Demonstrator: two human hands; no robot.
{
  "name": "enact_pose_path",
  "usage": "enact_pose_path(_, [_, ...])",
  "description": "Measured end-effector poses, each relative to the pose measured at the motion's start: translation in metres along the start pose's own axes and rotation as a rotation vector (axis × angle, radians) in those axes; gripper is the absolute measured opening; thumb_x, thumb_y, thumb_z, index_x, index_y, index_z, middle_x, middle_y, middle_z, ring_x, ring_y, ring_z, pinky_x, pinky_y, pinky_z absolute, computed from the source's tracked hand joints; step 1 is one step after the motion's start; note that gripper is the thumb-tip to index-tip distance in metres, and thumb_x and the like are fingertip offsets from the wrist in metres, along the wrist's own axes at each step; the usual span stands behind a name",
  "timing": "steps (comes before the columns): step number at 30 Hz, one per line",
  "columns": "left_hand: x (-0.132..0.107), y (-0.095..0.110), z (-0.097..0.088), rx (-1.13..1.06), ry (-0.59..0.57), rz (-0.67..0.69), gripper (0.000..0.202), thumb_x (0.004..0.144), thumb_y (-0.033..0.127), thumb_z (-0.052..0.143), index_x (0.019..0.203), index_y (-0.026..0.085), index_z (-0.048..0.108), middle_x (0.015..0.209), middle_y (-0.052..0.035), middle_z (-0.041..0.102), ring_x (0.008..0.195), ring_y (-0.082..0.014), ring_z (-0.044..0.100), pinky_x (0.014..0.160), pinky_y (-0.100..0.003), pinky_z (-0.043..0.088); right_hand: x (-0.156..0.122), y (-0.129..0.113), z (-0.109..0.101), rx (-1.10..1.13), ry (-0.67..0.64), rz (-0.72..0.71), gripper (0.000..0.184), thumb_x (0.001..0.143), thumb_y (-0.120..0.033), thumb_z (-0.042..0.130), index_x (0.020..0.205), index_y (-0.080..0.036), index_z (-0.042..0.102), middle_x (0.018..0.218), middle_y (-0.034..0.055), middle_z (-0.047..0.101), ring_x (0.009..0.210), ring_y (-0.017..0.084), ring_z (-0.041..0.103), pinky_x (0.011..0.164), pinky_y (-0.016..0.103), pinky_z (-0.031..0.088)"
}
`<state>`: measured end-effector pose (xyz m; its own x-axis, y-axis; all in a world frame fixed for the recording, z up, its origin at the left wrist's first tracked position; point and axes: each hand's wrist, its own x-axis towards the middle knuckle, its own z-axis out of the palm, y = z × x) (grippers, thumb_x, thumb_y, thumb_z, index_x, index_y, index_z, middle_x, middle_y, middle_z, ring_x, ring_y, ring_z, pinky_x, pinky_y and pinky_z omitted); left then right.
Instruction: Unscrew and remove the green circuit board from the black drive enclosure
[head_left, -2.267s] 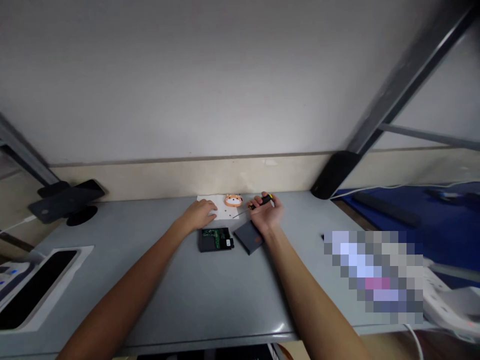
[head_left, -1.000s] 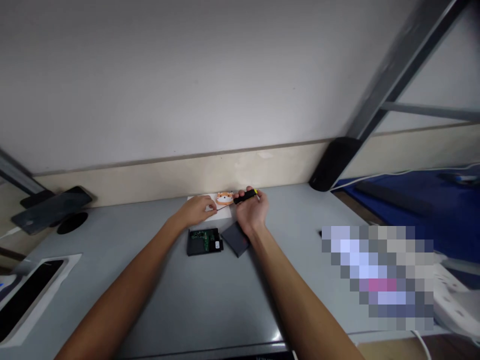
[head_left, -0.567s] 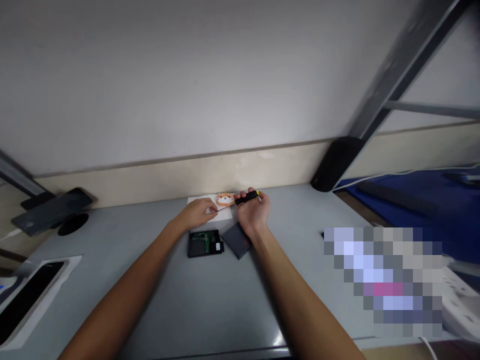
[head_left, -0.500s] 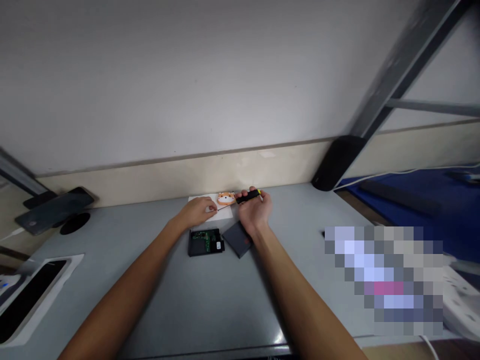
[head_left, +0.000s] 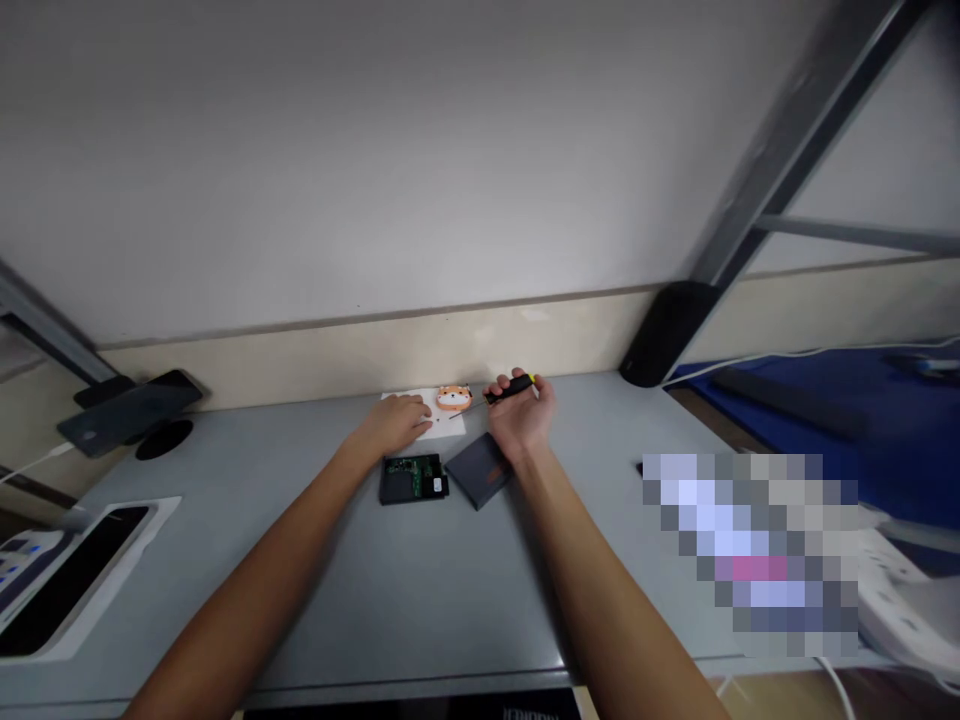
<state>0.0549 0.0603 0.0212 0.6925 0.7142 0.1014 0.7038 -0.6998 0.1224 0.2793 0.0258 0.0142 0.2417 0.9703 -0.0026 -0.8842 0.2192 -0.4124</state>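
My right hand [head_left: 523, 420] is palm up, its fingers wrapped round the black handle of a screwdriver [head_left: 511, 388] with a yellow end. The thin shaft points left, its tip over a sheet of white paper [head_left: 452, 427]. On that paper rests my left hand [head_left: 401, 422], fingers loosely bent and apart, with nothing visible in them. A tiny dark speck, perhaps a screw, lies beside its fingertips. Nearer me is an opened black case with a green circuit board [head_left: 412, 480]. A flat dark grey cover [head_left: 480, 472] lies against its right side, close to my right wrist.
An orange-and-white animal-faced case [head_left: 454, 398] sits at the paper's back edge. A phone on a stand [head_left: 135, 412] and a dark-screened device [head_left: 79, 570] are at left. A black cylinder [head_left: 667, 335] stands at the back right, a white power strip [head_left: 907, 600] at front right.
My left fingers have come away from the screwdriver tip and down onto the paper. My right hand has drawn the screwdriver slightly right. The view has shifted a little.
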Motion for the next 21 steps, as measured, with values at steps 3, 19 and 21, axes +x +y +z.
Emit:
enact_pose_path(3, [-0.025, 0.012, -0.006, 0.004, 0.024, -0.003, 0.033, 0.104, 0.036, 0.045, 0.112, 0.020, 0.073, 0.113, -0.0113, 0.071, 0.106, -0.0271, 0.065, 0.094, -0.038, 0.047, -0.001, -0.003, 0.001, -0.009, 0.000, -0.007, 0.022, 0.092, -0.040, 0.037, 0.081, -0.024, 0.047, 0.066, -0.0025, 0.046, 0.056, 0.014, 0.050, 0.063, 0.029, 0.051])
enact_pose_path(19, [-0.088, 0.027, 0.021, -0.279, 0.113, -0.002, 0.061, 0.082, 0.054, 0.079, 0.135, 0.030, 0.059, 0.138, -0.0053, 0.061, 0.127, -0.0276, 0.055, 0.109, -0.042, 0.041, -0.049, -0.051, 0.021, -1.366, -0.663, -0.399, 0.006, 0.082, -0.024, 0.075, 0.087, -0.027, 0.074, 0.083, 0.0006, 0.071, 0.073, 0.020, 0.058, 0.070, 0.035, 0.048])
enact_pose_path(21, [-0.089, 0.023, 0.022, -0.277, 0.120, -0.007, 0.063, 0.079, 0.054, 0.082, 0.133, 0.030, 0.061, 0.138, -0.0049, 0.061, 0.127, -0.0282, 0.055, 0.110, -0.043, 0.041, -0.052, -0.050, 0.010, -1.444, -0.713, -0.334, 0.022, 0.069, -0.017, 0.083, 0.086, -0.029, 0.075, 0.084, -0.0001, 0.073, 0.078, 0.023, 0.061, 0.081, 0.042, 0.049])
